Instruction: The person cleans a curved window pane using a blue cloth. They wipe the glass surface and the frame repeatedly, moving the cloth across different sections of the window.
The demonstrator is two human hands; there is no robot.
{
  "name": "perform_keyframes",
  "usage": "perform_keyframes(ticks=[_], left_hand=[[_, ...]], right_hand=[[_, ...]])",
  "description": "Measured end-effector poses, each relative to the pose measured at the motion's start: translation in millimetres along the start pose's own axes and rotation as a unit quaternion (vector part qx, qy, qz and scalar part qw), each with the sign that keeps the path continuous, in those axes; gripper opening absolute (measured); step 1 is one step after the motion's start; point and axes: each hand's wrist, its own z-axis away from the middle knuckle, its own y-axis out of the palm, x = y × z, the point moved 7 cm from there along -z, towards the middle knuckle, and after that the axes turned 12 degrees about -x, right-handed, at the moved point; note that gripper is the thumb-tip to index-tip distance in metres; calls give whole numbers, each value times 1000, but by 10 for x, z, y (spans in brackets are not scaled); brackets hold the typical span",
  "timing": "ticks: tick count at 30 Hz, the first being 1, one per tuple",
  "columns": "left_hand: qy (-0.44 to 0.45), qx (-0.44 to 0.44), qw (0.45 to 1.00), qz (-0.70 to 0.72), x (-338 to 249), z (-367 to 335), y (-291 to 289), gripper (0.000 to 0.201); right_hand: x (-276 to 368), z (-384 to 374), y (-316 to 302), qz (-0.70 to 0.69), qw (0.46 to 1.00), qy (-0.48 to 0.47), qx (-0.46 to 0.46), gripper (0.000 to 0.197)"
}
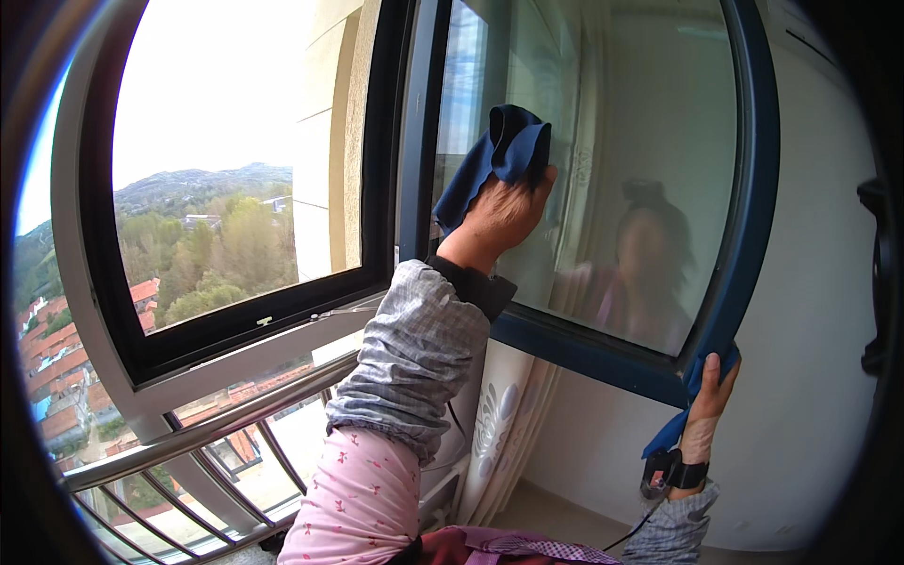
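A blue-framed window sash (603,363) stands swung inward, its glass pane (650,113) reflecting a person and a curtain. My left hand (504,217) is closed on a dark blue cloth (471,179), which lies against the left part of the glass, bunched above the fingers. At the lower right corner of the sash, my right hand (711,405) grips the frame, thumb on the near side. A second blue cloth (667,435) is caught between that hand and the frame, and its end hangs below. The other fingers of the right hand are mostly hidden.
Left of the sash is the open window frame (254,325), with trees and red roofs far below outside. A metal railing (217,440) runs along the lower left. A patterned curtain (499,405) hangs beneath the sash, before a white wall (800,424). My right wrist carries a strapped device with a cable.
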Motion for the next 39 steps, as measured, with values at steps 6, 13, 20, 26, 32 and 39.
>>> perform_keyframes(ticks=[6, 13, 20, 26, 32, 39], left_hand=[[69, -72, 991, -91, -359, 490, -262, 43], [-16, -32, 999, -41, -97, 141, -219, 26], [62, -142, 987, -42, -401, 287, -357, 28], [-24, -58, 998, -33, -17, -125, -224, 32], [-36, -25, 997, -70, 136, -435, -239, 49], [28, 25, 999, -25, -464, 1164, -326, 40]], right_hand=[[-10, 8, 0, -14, 1000, 7, -1, 83], [0, 6, -12, 1, 1000, 6, -6, 84], [-42, 10, -12, -21, 999, 25, -6, 77], [-50, -2, -11, -32, 999, 16, -7, 75], [-45, -13, -10, -39, 999, 8, -10, 75], [-109, -34, -6, -31, 999, 17, 8, 86]])
